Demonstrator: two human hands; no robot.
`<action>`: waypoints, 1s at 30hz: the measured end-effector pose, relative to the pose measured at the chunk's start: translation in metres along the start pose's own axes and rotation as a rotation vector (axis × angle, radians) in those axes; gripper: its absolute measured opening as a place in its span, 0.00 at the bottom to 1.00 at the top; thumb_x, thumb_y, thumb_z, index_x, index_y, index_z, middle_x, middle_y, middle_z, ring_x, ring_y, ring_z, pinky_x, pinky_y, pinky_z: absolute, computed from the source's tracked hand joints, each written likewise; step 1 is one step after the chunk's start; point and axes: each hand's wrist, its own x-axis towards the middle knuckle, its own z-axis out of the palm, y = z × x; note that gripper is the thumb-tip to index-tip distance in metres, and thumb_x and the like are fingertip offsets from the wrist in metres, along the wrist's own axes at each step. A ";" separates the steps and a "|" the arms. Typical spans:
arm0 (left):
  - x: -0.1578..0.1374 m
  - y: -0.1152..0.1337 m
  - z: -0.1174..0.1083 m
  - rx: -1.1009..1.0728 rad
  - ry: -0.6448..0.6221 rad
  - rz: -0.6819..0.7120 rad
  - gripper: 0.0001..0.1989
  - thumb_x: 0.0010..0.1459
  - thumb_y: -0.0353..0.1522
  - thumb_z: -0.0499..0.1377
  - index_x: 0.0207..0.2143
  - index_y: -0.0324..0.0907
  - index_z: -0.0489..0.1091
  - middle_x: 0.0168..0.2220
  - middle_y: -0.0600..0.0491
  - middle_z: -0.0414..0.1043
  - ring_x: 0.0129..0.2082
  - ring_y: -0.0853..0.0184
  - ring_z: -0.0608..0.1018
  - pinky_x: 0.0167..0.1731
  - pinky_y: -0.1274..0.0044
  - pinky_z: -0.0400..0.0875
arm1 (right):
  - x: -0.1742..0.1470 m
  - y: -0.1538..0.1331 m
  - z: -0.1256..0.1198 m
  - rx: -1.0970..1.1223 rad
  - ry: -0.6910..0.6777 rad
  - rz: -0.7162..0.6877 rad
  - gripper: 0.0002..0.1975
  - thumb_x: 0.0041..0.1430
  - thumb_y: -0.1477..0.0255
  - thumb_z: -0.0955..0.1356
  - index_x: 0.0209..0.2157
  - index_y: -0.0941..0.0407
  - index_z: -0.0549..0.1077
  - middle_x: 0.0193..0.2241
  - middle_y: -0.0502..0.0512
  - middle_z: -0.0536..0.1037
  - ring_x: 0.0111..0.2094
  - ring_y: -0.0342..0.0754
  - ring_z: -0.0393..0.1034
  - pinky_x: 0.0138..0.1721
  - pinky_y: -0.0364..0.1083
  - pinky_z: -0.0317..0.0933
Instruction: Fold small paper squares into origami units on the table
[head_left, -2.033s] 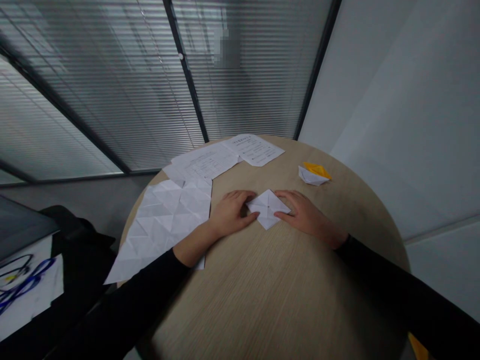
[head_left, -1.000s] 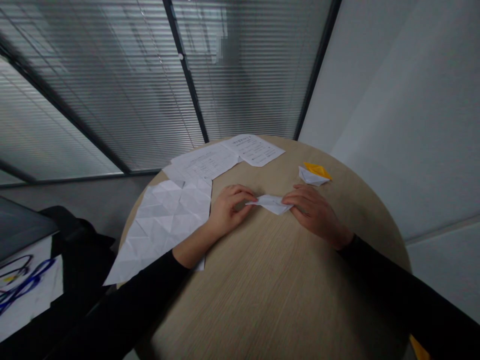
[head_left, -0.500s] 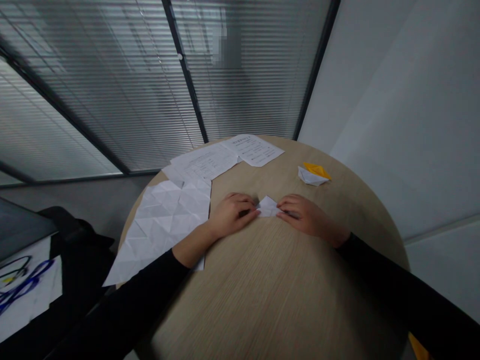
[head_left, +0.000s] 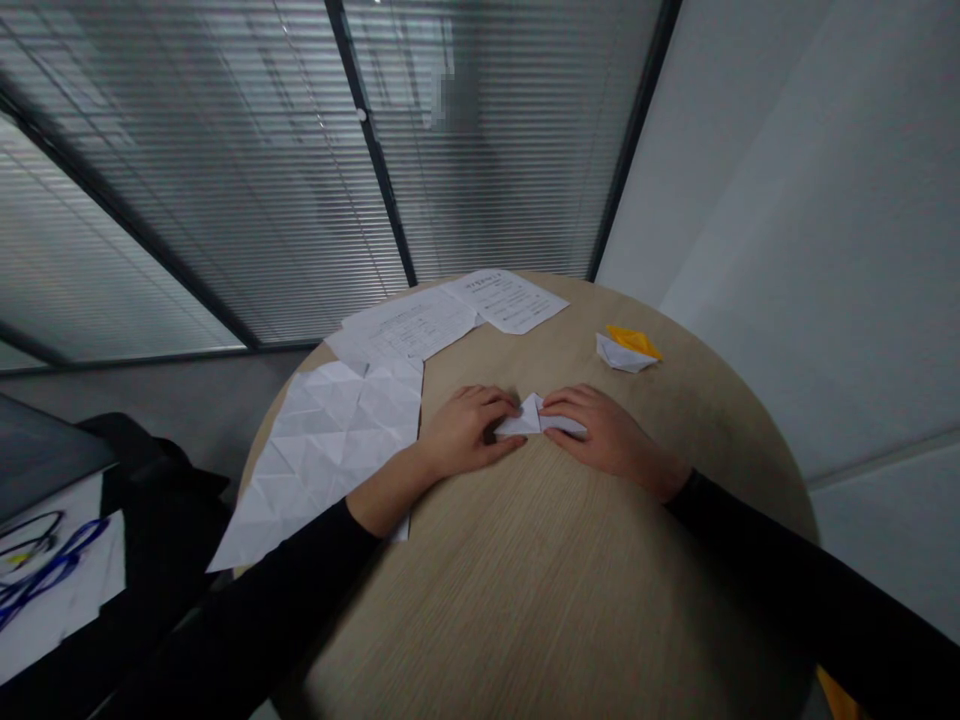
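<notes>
A small piece of folded white paper [head_left: 531, 414] lies on the round table between my hands, with a peak in the middle and a low flap out to each side. My left hand [head_left: 472, 430] is closed on its left end, fingers over the top and thumb along the near edge. On the right end my right hand [head_left: 604, 430] has its fingers on the upper edge and its thumb below, with part of the flap showing between them. Behind my right hand sit two folded paper boats, a white one [head_left: 624, 354] and a yellow one [head_left: 634, 342], touching each other.
A large creased white sheet [head_left: 322, 440] lies under my left forearm. Printed papers [head_left: 510, 298] overlap at the back of the wooden table [head_left: 510, 600]. At the far left, blue cables [head_left: 52, 570] rest on white paper beside a black bag-like thing.
Both hands have shifted their grip along the folded paper. My right fingers have moved inward to the left, and more of the paper's side flaps now shows under the hands.
</notes>
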 end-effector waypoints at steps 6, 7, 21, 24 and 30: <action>0.000 0.001 0.001 0.067 0.016 0.000 0.14 0.82 0.43 0.61 0.53 0.45 0.83 0.50 0.46 0.86 0.53 0.54 0.86 0.57 0.60 0.77 | 0.004 -0.007 -0.002 -0.102 0.004 0.003 0.19 0.77 0.63 0.76 0.65 0.49 0.81 0.57 0.61 0.88 0.56 0.64 0.82 0.60 0.65 0.74; 0.001 0.001 0.001 0.083 0.020 0.004 0.14 0.82 0.42 0.60 0.52 0.45 0.84 0.49 0.46 0.86 0.52 0.55 0.86 0.57 0.61 0.77 | 0.006 -0.009 -0.002 -0.117 0.003 -0.006 0.17 0.78 0.64 0.75 0.64 0.49 0.81 0.56 0.61 0.88 0.55 0.63 0.82 0.59 0.64 0.74; 0.003 0.011 0.005 0.134 0.179 -0.194 0.21 0.75 0.46 0.68 0.60 0.42 0.78 0.43 0.48 0.87 0.43 0.54 0.88 0.50 0.61 0.80 | 0.016 -0.025 0.005 -0.134 0.173 0.082 0.10 0.78 0.75 0.70 0.52 0.49 0.84 0.45 0.58 0.91 0.45 0.59 0.85 0.52 0.59 0.74; 0.002 0.011 0.006 0.042 0.166 -0.225 0.21 0.74 0.42 0.68 0.63 0.44 0.75 0.37 0.53 0.85 0.38 0.58 0.87 0.50 0.63 0.80 | 0.017 -0.027 0.007 -0.058 0.254 0.132 0.10 0.78 0.73 0.71 0.53 0.48 0.84 0.46 0.57 0.91 0.45 0.59 0.85 0.52 0.58 0.76; 0.001 0.010 0.005 -0.099 0.178 -0.213 0.10 0.78 0.37 0.60 0.58 0.47 0.72 0.45 0.49 0.87 0.40 0.60 0.87 0.46 0.65 0.81 | 0.018 -0.025 0.010 0.302 0.322 0.245 0.10 0.80 0.69 0.69 0.54 0.46 0.84 0.53 0.56 0.91 0.49 0.57 0.87 0.50 0.56 0.81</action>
